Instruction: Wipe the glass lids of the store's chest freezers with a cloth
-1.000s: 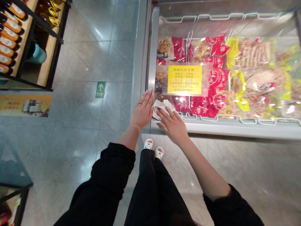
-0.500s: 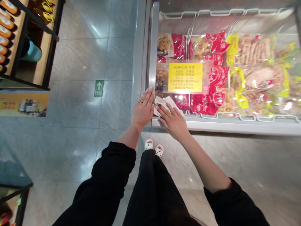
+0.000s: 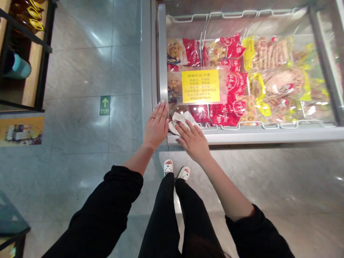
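Note:
A glass-topped chest freezer (image 3: 242, 138) stands in front of me, its near left corner under my hands. My left hand (image 3: 156, 126) lies flat on the frame at that corner, fingers stretched out, holding nothing; a ring is on one finger. Beside it my right hand (image 3: 192, 139) presses a crumpled white cloth or tissue (image 3: 174, 125) against the glass, fingers extended over it. Part of the white piece is hidden beneath the fingers. Just beyond, a yellow sign (image 3: 200, 86) with printed characters is fixed on the glass.
Under the glass lie red snack-like food bags (image 3: 224, 111) and yellow-edged packs of meat (image 3: 285, 80) in white wire baskets. A shelf rack (image 3: 44, 61) with bottles stands at the far left. On the tiled floor are a green exit sticker (image 3: 105, 105) and my white slippers (image 3: 168, 167).
The view has shifted, so the freezer sits further left. My feet have moved further apart. Both hands stay at the corner, the right one still on the white piece.

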`<action>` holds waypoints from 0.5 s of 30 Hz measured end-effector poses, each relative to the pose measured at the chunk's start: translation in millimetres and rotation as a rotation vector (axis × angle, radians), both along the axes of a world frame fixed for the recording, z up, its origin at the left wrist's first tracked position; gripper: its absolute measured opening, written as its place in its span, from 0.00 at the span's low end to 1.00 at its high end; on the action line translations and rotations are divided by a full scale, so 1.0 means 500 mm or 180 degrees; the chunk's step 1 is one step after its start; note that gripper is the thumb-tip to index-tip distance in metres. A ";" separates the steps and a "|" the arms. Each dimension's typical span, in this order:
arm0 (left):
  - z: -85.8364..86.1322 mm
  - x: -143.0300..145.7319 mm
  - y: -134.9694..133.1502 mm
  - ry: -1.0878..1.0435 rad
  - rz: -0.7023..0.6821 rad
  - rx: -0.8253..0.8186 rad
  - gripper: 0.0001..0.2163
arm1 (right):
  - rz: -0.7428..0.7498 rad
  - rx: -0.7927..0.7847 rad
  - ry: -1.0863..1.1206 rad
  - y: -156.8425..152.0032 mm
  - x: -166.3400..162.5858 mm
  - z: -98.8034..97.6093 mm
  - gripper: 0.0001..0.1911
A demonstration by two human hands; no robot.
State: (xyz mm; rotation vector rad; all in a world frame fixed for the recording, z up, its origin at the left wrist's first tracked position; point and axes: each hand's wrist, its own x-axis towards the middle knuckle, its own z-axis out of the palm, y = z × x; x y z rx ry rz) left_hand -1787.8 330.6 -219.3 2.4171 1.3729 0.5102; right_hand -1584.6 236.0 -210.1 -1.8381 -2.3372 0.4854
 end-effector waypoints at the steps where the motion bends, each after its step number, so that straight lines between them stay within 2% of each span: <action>1: 0.000 -0.001 0.000 0.0000 -0.0011 0.0027 0.30 | -0.0017 -0.0002 -0.0023 -0.005 0.017 0.000 0.31; 5: 0.002 -0.001 -0.001 0.0007 -0.0146 0.0177 0.29 | -0.0471 0.0202 -0.0111 0.005 0.074 -0.015 0.32; 8: 0.005 0.001 -0.001 0.0048 -0.0262 0.0228 0.29 | -0.0704 0.0343 -0.0128 0.030 0.067 -0.027 0.32; 10: 0.006 0.001 0.002 0.0084 -0.0299 0.0216 0.28 | -0.0557 0.0323 -0.0135 0.035 0.054 -0.026 0.33; 12: 0.007 0.001 0.004 0.0124 -0.0335 0.0173 0.28 | -0.0202 0.0215 -0.0148 0.024 0.055 -0.016 0.33; 15: 0.009 0.007 0.002 0.0186 -0.0378 0.0108 0.28 | 0.0150 0.0054 -0.0153 -0.004 0.091 0.001 0.32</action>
